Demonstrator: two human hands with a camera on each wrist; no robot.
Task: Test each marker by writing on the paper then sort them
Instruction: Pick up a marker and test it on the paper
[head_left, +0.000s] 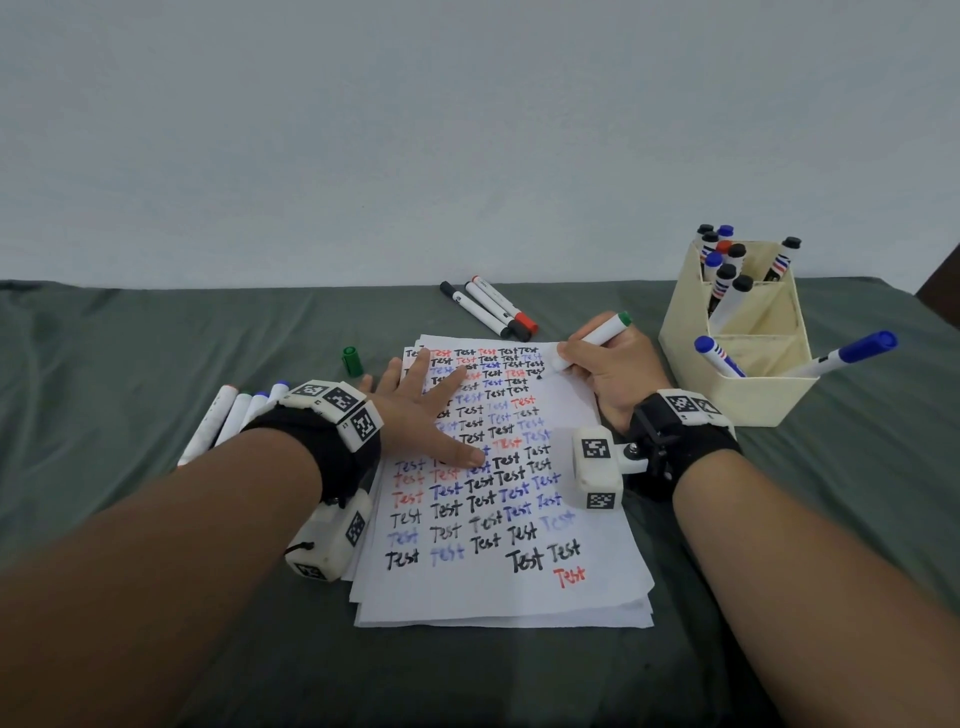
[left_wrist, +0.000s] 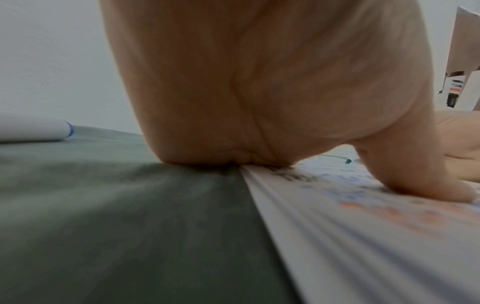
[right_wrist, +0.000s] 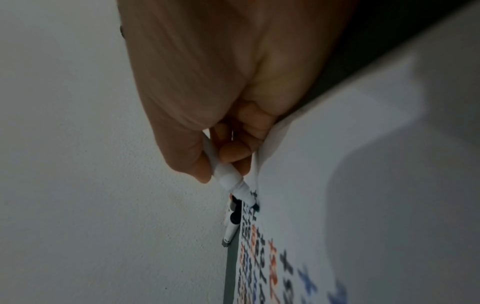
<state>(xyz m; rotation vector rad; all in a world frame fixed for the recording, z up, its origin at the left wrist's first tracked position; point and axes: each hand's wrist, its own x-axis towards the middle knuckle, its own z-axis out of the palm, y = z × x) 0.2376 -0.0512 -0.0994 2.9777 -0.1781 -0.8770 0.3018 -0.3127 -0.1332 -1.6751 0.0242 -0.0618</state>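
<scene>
The right hand (head_left: 615, 371) has a closed writing grip on a green marker (head_left: 597, 340), thumb and fingers pinched round the white barrel. The marker is uncapped and tilted, its green end up and away from the person, its tip down on the paper (head_left: 587, 587) at the right end of the upper rows of writing. The right wrist view confirms the tip (right_wrist: 255, 206) touching the sheet beside the last dark word.

The left hand (head_left: 421, 410) lies flat on the left part of the paper, fingers straight and spread, holding nothing; the left wrist view shows the heel of the palm (left_wrist: 233, 123) resting at the paper's edge.

The paper is a small stack of sheets on a worktop covered by a grey-green cloth (head_left: 156, 338), its top sheet filled with rows of "Test" in black, red and blue.

A loose green cap (head_left: 352, 360) stands on the cloth just left of the paper's top corner. Three capped markers (head_left: 488, 307) lie beyond the paper. A row of markers (head_left: 234, 418) lies left of the left wrist. A cream divided organiser (head_left: 753, 395) stands at the right, holding several markers in its compartments.
</scene>
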